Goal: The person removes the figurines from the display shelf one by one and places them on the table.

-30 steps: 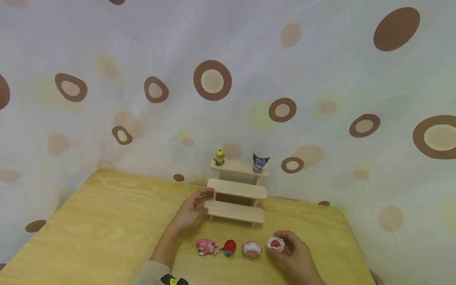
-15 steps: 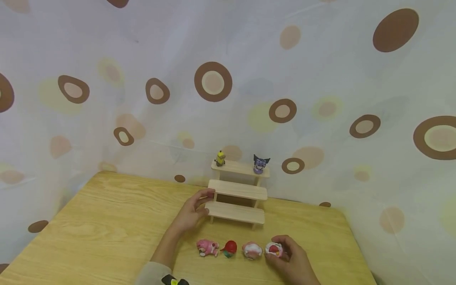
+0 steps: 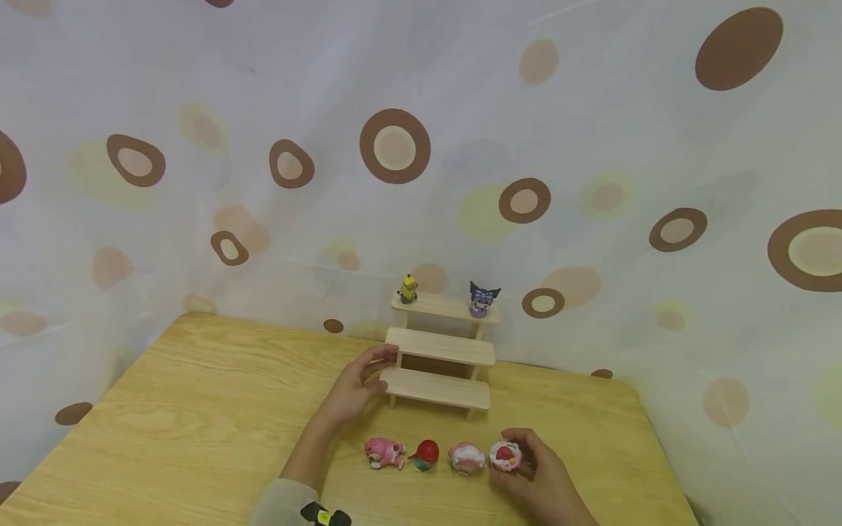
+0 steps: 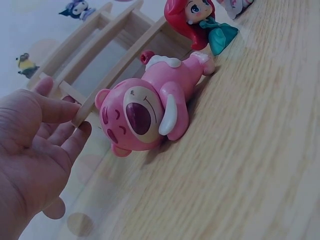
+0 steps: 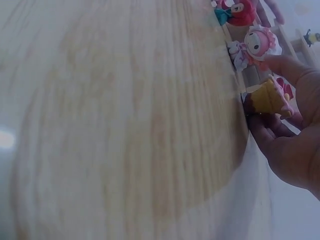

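A three-tier wooden display stand stands near the wall, and my left hand grips its left side. In the left wrist view the thumb and fingers pinch the end of a stand board. My right hand holds a toy figure with a white and pink top and a red patch, between thumb and fingers. Its yellow-brown cup-shaped base shows in the right wrist view, right at the table. Left of it are a pink-and-white hooded figure, a red-haired mermaid figure and a pink bear figure lying down.
On the stand's top tier, a yellow minion figure is at the left and a dark-eared purple figure at the right. The wooden table meets a spotted cloth wall behind the stand.
My right hand has shifted slightly left with its toy figure, closer to the hooded figure. My left hand stays at the stand.
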{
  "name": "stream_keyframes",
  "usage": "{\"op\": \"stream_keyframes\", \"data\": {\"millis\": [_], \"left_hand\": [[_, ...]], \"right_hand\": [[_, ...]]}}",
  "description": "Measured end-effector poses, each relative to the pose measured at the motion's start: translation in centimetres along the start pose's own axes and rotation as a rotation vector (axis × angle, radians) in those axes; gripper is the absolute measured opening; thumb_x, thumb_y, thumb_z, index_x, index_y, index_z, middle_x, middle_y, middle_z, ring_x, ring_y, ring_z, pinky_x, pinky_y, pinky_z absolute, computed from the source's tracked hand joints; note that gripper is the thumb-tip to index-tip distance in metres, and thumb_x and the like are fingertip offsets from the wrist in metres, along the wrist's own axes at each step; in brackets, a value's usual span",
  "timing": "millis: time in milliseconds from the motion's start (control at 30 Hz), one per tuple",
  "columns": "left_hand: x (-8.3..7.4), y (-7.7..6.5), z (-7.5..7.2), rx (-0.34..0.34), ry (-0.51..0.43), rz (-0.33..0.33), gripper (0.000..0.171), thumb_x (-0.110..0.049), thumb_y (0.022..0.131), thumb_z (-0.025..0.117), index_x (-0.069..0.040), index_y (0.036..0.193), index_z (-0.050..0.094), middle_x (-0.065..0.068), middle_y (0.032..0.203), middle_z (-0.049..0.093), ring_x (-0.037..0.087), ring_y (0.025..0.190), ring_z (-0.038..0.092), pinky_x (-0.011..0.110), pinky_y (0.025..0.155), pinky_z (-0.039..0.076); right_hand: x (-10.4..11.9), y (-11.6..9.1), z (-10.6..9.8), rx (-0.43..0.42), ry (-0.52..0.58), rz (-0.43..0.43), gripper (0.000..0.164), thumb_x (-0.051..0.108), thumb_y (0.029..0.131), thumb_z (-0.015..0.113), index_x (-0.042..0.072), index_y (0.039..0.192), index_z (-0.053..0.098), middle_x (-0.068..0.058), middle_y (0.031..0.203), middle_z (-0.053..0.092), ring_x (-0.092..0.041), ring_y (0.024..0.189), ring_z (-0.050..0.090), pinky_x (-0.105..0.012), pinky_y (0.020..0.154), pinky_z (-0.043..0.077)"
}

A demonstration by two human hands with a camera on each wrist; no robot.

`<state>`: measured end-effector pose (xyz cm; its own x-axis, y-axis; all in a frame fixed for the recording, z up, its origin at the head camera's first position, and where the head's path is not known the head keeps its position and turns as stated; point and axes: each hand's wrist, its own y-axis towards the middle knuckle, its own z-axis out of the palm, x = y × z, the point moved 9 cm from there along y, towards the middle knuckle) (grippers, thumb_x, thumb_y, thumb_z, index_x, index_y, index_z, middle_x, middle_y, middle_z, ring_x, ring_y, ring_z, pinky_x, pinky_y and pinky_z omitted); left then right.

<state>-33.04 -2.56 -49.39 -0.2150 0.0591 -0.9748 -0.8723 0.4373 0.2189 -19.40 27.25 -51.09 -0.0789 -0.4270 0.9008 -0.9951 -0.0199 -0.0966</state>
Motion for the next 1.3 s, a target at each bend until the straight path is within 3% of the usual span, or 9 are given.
{"op": "stream_keyframes", "data": {"millis": [133, 300, 400, 500, 633, 867, 1033, 1300], "left_hand": [[0.1, 0.1, 0.0, 0.003, 0.002, -0.001, 0.064, 0.021, 0.095, 0.05, -0.004, 0.154, 0.047, 0.018, 0.157, 0.047, 0.039, 0.149, 0.043, 0.045, 0.119, 0.045], [0.1, 0.2, 0.1, 0.014, -0.008, 0.015, 0.064, 0.022, 0.094, 0.049, -0.001, 0.154, 0.046, 0.022, 0.158, 0.046, 0.043, 0.15, 0.041, 0.052, 0.122, 0.04], [0.0, 0.2, 0.2, 0.018, -0.013, 0.023, 0.064, 0.021, 0.094, 0.049, 0.0, 0.154, 0.045, 0.023, 0.158, 0.045, 0.044, 0.15, 0.041, 0.055, 0.123, 0.037], [0.0, 0.1, 0.1, 0.016, -0.018, 0.024, 0.064, 0.021, 0.094, 0.049, 0.0, 0.154, 0.045, 0.023, 0.159, 0.045, 0.044, 0.15, 0.041, 0.055, 0.123, 0.037], [0.0, 0.0, 0.0, 0.011, -0.016, 0.023, 0.064, 0.021, 0.094, 0.05, -0.001, 0.154, 0.045, 0.022, 0.159, 0.045, 0.043, 0.15, 0.041, 0.054, 0.122, 0.038], [0.1, -0.1, 0.2, 0.019, 0.005, 0.021, 0.064, 0.021, 0.095, 0.05, 0.0, 0.154, 0.045, 0.022, 0.158, 0.045, 0.044, 0.15, 0.041, 0.051, 0.121, 0.042], [-0.1, -0.2, 0.0, 0.005, 0.018, 0.012, 0.064, 0.021, 0.095, 0.05, -0.003, 0.154, 0.046, 0.021, 0.158, 0.046, 0.043, 0.15, 0.041, 0.053, 0.122, 0.039], [-0.3, 0.1, 0.0, 0.007, 0.017, 0.039, 0.064, 0.022, 0.094, 0.051, -0.001, 0.153, 0.047, 0.022, 0.158, 0.046, 0.044, 0.149, 0.043, 0.053, 0.121, 0.041]], "right_hand": [[0.5, 0.2, -0.4, -0.001, -0.028, -0.01, 0.073, 0.018, 0.082, 0.092, 0.003, 0.143, 0.055, -0.015, 0.132, 0.063, -0.02, 0.109, 0.066, -0.021, 0.093, 0.057], [1.2, 0.8, -1.4, -0.036, -0.025, -0.021, 0.078, 0.02, 0.081, 0.093, 0.006, 0.147, 0.053, -0.014, 0.138, 0.061, -0.027, 0.124, 0.06, -0.025, 0.103, 0.054], [2.4, 1.4, -2.1, -0.068, -0.019, -0.088, 0.076, 0.019, 0.084, 0.091, 0.002, 0.146, 0.051, -0.018, 0.142, 0.059, -0.035, 0.128, 0.06, -0.031, 0.108, 0.054], [3.8, 2.3, -2.9, -0.111, 0.014, -0.159, 0.072, 0.017, 0.087, 0.088, -0.002, 0.145, 0.05, -0.021, 0.145, 0.056, -0.039, 0.131, 0.059, -0.028, 0.109, 0.053], [5.0, 3.4, -3.8, -0.171, 0.099, -0.193, 0.064, 0.013, 0.091, 0.084, -0.002, 0.143, 0.05, -0.018, 0.144, 0.055, -0.037, 0.134, 0.057, -0.02, 0.109, 0.05], [6.2, 4.8, -4.3, -0.206, 0.139, -0.199, 0.06, 0.011, 0.092, 0.083, -0.003, 0.141, 0.05, -0.017, 0.143, 0.054, -0.02, 0.129, 0.061, -0.021, 0.11, 0.049], [7.1, 6.5, -4.3, -0.2, 0.155, -0.226, 0.062, 0.013, 0.093, 0.083, -0.001, 0.143, 0.05, -0.015, 0.144, 0.055, -0.026, 0.134, 0.058, -0.022, 0.112, 0.047], [9.2, 9.0, -5.2, -0.239, 0.249, -0.268, 0.059, 0.005, 0.095, 0.078, -0.003, 0.145, 0.047, -0.024, 0.148, 0.053, -0.03, 0.136, 0.057, -0.02, 0.11, 0.05]]}}
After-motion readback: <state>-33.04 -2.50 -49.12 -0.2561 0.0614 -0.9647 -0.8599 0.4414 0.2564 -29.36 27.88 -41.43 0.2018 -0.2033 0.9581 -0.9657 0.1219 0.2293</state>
